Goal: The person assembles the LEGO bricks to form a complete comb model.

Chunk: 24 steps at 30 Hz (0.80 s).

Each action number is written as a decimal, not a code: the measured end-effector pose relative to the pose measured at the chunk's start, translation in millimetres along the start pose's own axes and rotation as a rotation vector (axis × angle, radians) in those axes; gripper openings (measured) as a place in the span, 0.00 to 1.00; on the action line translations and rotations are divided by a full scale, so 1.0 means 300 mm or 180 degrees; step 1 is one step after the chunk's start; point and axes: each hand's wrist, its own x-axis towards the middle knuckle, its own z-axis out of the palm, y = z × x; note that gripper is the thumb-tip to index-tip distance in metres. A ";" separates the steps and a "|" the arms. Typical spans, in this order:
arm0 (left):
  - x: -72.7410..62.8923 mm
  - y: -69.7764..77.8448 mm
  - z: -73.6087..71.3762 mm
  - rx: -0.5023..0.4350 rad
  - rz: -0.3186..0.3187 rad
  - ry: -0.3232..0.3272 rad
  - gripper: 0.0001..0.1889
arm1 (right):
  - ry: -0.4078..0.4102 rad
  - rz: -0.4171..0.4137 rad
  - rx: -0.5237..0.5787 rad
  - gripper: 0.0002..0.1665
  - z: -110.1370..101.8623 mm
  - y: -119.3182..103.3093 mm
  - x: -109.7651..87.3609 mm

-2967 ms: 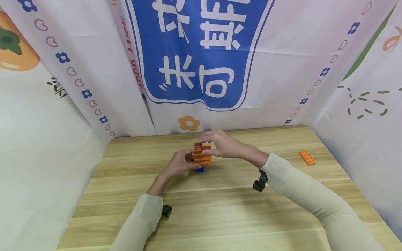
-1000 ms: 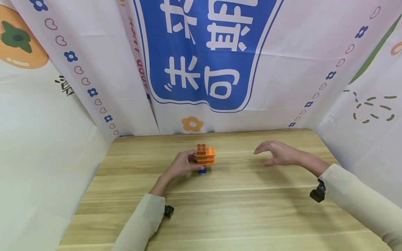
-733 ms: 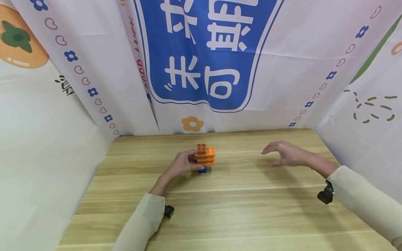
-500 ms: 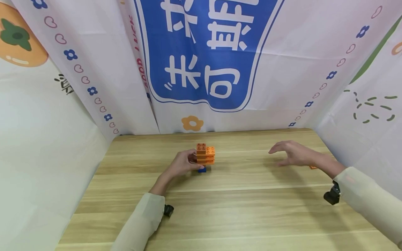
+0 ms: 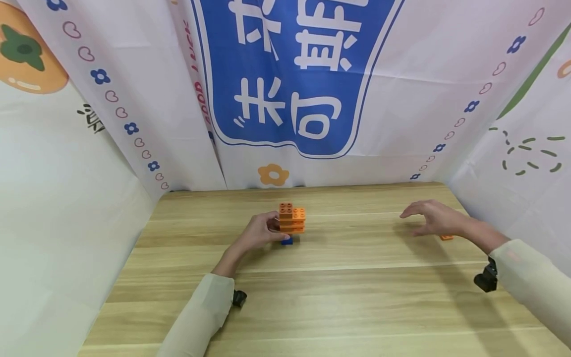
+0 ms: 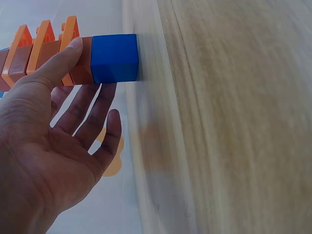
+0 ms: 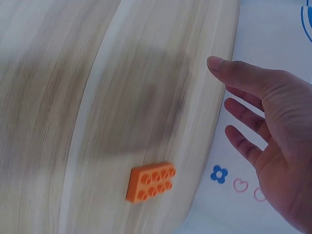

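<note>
In the head view, a tower of toy building bricks [image 5: 298, 222] stands upright near the back middle of the table. My left hand [image 5: 255, 233] pinches it low down, thumb on the near side and fingers behind. The left wrist view shows a blue brick [image 6: 115, 59] at the bottom, then dark orange bricks alternating with thin orange ones [image 6: 71, 30] that stick out to one side. My right hand [image 5: 434, 218] hovers at the right, fingers loosely spread around nothing. A loose orange eight-stud brick [image 7: 151, 181] lies on the table near it, mostly hidden behind that hand in the head view.
The wooden table [image 5: 285, 307] meets a printed white cloth [image 5: 392, 124] along its back edge, with more cloth at both sides. A small black camera [image 5: 486, 277] hangs at the right wrist, and another camera [image 5: 239, 298] at the left.
My right hand has left the tower and travelled right, empty, to above the loose orange brick. A projecting orange brick now shows beside the tower's top. My left hand keeps its hold.
</note>
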 end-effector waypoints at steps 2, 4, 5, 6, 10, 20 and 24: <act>0.002 -0.001 0.000 0.0014 0.0000 0.0002 0.17 | -0.0011 0.0050 0.0027 0.27 -0.008 0.007 -0.011; 0.002 -0.003 0.000 0.0015 0.0005 0.0001 0.17 | -0.0060 0.0138 0.0048 0.27 -0.016 0.014 -0.021; 0.002 -0.004 0.000 0.0015 0.0005 0.0001 0.17 | -0.0087 0.0190 0.0068 0.27 -0.020 0.016 -0.026; 0.002 -0.005 0.000 0.0012 0.0004 0.0000 0.17 | -0.0103 0.0230 0.0079 0.27 -0.023 0.019 -0.032; 0.003 -0.006 0.000 0.0011 0.0018 -0.0004 0.17 | -0.0079 0.0295 0.0036 0.27 -0.031 0.036 -0.060; 0.003 -0.004 -0.002 0.0011 0.0020 -0.0002 0.17 | -0.0083 0.0441 -0.0038 0.29 -0.043 0.087 -0.130; 0.000 -0.002 -0.001 -0.0006 -0.0004 0.0017 0.18 | -0.0160 0.0593 -0.0008 0.32 -0.048 0.100 -0.153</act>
